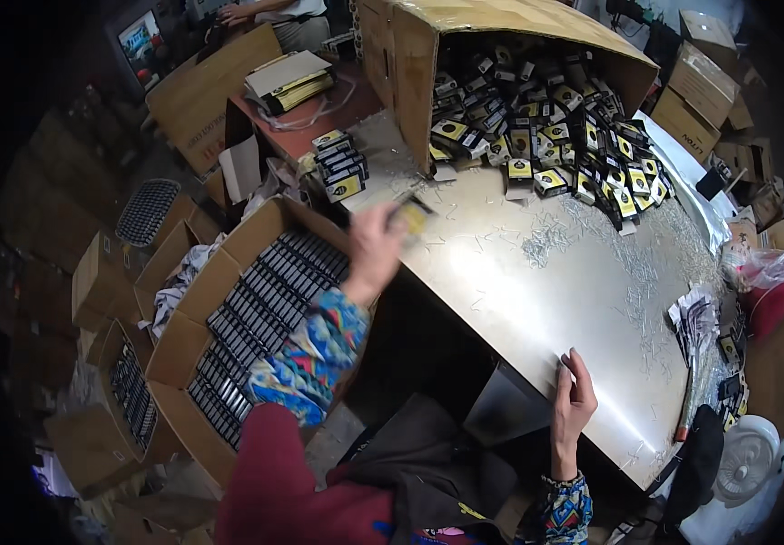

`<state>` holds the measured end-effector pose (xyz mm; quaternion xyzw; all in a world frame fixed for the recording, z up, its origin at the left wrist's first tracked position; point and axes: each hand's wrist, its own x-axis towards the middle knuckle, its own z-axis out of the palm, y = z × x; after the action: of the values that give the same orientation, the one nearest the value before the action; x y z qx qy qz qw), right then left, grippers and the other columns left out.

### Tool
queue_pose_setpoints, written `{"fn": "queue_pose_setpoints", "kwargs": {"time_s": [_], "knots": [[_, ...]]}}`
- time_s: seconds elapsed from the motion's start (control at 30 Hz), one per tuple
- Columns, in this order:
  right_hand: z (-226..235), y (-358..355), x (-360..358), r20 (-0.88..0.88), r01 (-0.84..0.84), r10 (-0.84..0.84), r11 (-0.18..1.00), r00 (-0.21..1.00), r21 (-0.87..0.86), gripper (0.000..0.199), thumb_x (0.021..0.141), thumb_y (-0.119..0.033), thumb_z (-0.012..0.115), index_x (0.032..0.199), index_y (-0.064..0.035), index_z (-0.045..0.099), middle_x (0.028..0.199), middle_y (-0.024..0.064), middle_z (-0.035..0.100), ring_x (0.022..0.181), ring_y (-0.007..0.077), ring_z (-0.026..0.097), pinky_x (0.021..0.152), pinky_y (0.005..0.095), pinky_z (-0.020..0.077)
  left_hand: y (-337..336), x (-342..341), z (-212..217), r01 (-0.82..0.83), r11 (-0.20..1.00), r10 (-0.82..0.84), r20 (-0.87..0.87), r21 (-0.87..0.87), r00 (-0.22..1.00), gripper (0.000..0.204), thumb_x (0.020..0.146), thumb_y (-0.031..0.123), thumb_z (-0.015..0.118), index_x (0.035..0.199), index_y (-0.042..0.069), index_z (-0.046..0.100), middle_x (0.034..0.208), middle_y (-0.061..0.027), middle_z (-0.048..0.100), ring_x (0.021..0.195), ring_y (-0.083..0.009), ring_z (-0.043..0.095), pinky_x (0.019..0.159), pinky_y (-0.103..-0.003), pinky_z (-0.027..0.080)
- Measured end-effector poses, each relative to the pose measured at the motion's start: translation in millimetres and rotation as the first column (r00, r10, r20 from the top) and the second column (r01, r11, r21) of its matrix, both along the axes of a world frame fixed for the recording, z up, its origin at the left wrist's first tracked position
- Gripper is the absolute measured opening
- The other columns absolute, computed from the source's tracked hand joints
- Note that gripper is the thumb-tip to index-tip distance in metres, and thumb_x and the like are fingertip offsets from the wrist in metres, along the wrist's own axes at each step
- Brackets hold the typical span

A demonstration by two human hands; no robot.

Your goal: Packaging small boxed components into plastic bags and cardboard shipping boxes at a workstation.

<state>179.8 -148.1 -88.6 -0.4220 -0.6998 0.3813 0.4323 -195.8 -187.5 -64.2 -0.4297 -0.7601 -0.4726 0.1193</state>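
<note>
A: Progress, left to right?

B: Looked part-done. Your large carton (174,352) already held many tight rows of dark packs (269,295). A short stack (342,168) of yellow-and-black boxes stood at the table (492,282) edge. Farther right, a big jumbled heap (583,150) remained, so plenty seemed left.

A: Your hands?

B: Your left hand (377,250) gripped a yellow-and-black pack (415,218), motion-blurred, near the stack and the large carton. Your right hand (574,400) looked empty, fingers half-curled at the table's near edge; couldn't tell if it touched.

A: Containers?

B: Far left, a smaller carton (83,450), more dark rows inside. Next, your large carton; sleeve covered part, couldn't tell if full. Right, a tipped carton (415,91), mouth toward you, heap spilling onto the table; thin metal bits (548,243) lay scattered nearby.
</note>
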Motion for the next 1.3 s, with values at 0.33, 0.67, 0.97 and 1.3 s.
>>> {"fn": "queue_pose_setpoints", "kwargs": {"time_s": [0.33,0.67,0.97,1.3], "knots": [[20,21,-27,0.265,-0.113,0.032,0.947,0.964,0.299,0.028,0.089,-0.003,0.062,0.116,0.0030,0.062,0.116,0.0175,0.065,0.106,0.0290,0.063,0.091,0.0344,0.0502,23,-98,-29,-0.181,0.983,0.185,-0.148,0.043,0.972,0.081,0.086,0.017,0.069,0.147,0.000,0.019,0.150,-0.0269,0.015,0.138,-0.0423,0.020,0.113,-0.046,0.022],[11,169,-110,0.680,-0.421,-0.045,0.754,0.732,0.504,0.026,0.090,-0.023,0.059,0.111,-0.0083,0.060,0.116,0.0094,0.061,0.109,0.0329,0.054,0.093,0.0464,0.0427,186,-53,30,0.108,0.900,-0.355,-0.569,-0.422,0.742,0.054,0.083,-0.001,0.050,0.136,0.000,0.039,0.141,-0.0187,0.043,0.115,-0.0358,0.051,0.093,-0.044,0.048],[3,212,12,0.661,0.059,-0.419,0.868,0.623,0.494,0.031,0.091,-0.030,0.059,0.116,-0.0112,0.063,0.122,0.0125,0.058,0.115,0.0370,0.048,0.095,0.0482,0.0404,220,-62,62,-0.133,0.711,-0.393,-0.547,-0.690,0.739,0.062,0.066,0.009,0.068,0.124,0.001,0.049,0.119,-0.0161,0.054,0.111,-0.0360,0.051,0.088,-0.046,0.048],[17,107,39,0.667,-0.280,-0.030,0.893,0.745,0.353,0.031,0.092,-0.018,0.058,0.121,-0.0103,0.060,0.121,0.0174,0.054,0.113,0.0368,0.049,0.098,0.0439,0.0418,83,45,43,0.680,0.682,-0.525,0.468,-0.269,0.711,0.039,0.093,0.017,0.053,0.127,0.000,0.046,0.106,-0.0143,0.059,0.094,-0.0259,0.056,0.088,-0.028,0.043]]}}
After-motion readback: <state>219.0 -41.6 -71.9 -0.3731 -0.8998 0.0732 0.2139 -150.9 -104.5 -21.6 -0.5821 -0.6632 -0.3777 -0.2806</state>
